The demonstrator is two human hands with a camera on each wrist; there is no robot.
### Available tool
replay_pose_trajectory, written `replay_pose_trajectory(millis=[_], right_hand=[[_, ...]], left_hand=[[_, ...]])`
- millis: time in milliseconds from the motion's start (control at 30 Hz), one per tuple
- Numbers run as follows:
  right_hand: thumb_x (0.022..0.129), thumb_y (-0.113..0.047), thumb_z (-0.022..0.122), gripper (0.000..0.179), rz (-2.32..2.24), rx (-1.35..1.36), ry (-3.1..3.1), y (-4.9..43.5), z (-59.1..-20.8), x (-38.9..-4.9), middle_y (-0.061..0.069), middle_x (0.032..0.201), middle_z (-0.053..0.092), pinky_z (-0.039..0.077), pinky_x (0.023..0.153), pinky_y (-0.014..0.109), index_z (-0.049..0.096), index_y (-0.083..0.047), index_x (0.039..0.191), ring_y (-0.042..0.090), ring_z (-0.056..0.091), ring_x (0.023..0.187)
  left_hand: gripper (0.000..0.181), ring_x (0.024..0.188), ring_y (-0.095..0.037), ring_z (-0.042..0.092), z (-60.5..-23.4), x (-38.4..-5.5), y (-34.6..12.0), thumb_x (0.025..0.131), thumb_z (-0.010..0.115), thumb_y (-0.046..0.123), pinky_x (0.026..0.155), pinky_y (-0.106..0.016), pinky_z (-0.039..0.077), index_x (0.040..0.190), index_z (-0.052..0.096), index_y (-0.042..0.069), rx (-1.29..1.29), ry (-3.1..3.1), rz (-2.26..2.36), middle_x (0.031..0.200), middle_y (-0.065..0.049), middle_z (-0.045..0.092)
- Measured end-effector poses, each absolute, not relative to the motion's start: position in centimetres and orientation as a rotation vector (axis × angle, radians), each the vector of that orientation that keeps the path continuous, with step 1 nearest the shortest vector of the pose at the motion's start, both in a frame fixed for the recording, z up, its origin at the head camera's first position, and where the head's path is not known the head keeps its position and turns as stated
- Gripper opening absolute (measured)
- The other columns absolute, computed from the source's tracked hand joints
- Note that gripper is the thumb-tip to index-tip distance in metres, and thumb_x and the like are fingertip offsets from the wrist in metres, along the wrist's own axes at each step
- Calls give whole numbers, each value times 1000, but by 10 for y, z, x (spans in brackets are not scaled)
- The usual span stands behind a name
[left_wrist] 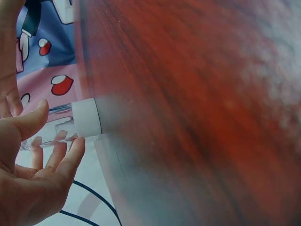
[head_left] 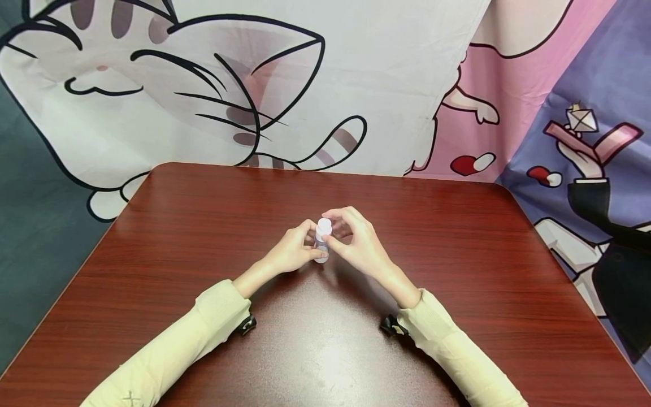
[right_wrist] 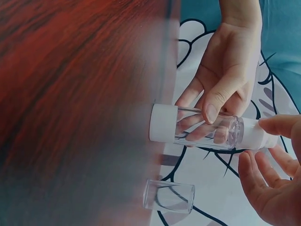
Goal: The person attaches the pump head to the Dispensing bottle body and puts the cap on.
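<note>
A small clear bottle with a white base and a white top stands upright at the table's middle. My left hand holds its clear body from the left, thumb on the near side and fingers round the far side. From the right, my right hand pinches the white top between thumb and fingers. In the right wrist view, a clear cap stands on the table beside the bottle. My right hand hides that cap in the head view.
The brown wooden table has a glossy reflection near its front. Behind it hangs a cloth with cartoon drawings. A black device sits at the right wrist, another at the left.
</note>
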State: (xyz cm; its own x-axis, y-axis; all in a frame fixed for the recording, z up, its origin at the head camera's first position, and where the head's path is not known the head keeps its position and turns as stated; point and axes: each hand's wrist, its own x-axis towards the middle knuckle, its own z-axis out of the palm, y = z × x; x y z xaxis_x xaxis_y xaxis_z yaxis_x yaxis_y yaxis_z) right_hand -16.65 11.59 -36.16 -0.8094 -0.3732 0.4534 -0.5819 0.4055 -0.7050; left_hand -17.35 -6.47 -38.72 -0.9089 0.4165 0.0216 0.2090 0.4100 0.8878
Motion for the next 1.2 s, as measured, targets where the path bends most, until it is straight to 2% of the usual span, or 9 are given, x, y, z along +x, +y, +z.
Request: replay_pose_trajectory(millis=[300, 433, 633, 833, 933, 1133, 1200], right_hand=[[81, -4, 74, 42, 1327, 879, -2436, 112, -362, -168, 7, 108, 61, 59, 78, 29, 60, -8, 120, 17, 64, 90], [82, -2, 71, 40, 1372, 903, -2428, 112, -361, -167, 9, 112, 64, 59, 83, 35, 59, -5, 121, 21, 65, 97], [86, 2, 63, 37, 1419, 925, -2443, 113, -358, -166, 12, 117, 66, 57, 89, 33, 59, -4, 122, 21, 65, 104], [84, 6, 63, 37, 1446, 927, -2429, 114, -361, -167, 11, 111, 67, 58, 86, 36, 61, -4, 120, 22, 67, 96], [83, 6, 65, 37, 1430, 915, -2438, 114, -361, -168, 11, 110, 67, 58, 84, 34, 60, -4, 119, 22, 67, 93], [83, 3, 69, 38, 1426, 901, -2439, 114, -362, -168, 13, 106, 66, 59, 81, 38, 60, -3, 119, 24, 67, 87], [83, 1, 70, 37, 1415, 896, -2441, 114, -362, -168, 10, 105, 66, 59, 79, 37, 60, -5, 119, 22, 66, 85]], left_hand=[[38, 101, -27, 67, -386, -173, -65, 82, 73, 2, 85, -29, 58, 111, 48, -2, 553, 2445, 1517, 108, -19, 66], [38, 101, -27, 67, -387, -173, -65, 82, 73, 2, 85, -29, 58, 110, 49, -2, 555, 2444, 1523, 109, -19, 66], [39, 104, -30, 66, -387, -174, -65, 82, 72, 0, 87, -30, 58, 113, 48, -4, 551, 2456, 1505, 112, -21, 65], [39, 105, -31, 66, -387, -174, -65, 82, 72, 0, 87, -31, 57, 112, 48, -4, 554, 2463, 1502, 114, -22, 64], [38, 105, -31, 66, -388, -174, -65, 82, 72, 1, 87, -31, 57, 112, 48, -4, 556, 2468, 1504, 114, -22, 64], [38, 104, -31, 67, -389, -174, -66, 82, 73, 1, 86, -30, 58, 111, 48, -3, 557, 2476, 1502, 112, -22, 65], [38, 103, -30, 67, -388, -174, -66, 82, 73, 1, 85, -30, 58, 111, 48, -3, 557, 2474, 1504, 111, -21, 65]])
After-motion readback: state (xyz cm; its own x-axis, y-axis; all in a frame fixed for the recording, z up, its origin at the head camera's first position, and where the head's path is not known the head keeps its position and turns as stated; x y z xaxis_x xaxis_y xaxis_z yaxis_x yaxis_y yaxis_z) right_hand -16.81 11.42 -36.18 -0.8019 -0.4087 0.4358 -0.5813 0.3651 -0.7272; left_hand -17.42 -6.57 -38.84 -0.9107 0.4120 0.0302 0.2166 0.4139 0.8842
